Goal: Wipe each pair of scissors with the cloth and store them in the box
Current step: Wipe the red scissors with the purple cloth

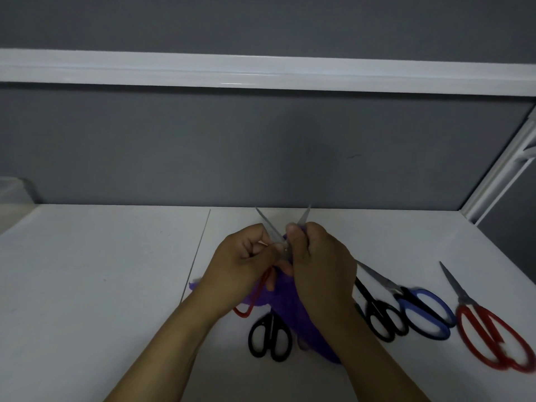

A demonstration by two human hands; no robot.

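My left hand [246, 264] grips a pair of red-handled scissors [268, 227] near the pivot, blades spread apart and pointing up and away. One red handle loop hangs below that hand. My right hand [316, 262] holds a purple cloth [285, 297] pinched against the right blade. The cloth drapes down between my wrists onto the table. Black-handled scissors [271, 336] lie under my hands, partly covered by the cloth.
Three more pairs lie on the white table [101, 285] at the right: black-handled scissors [383, 320], blue-handled scissors [425, 313] and red-handled scissors [493, 338]. A grey partition wall [174, 155] stands behind. A translucent bag [13, 195] shows at the far left.
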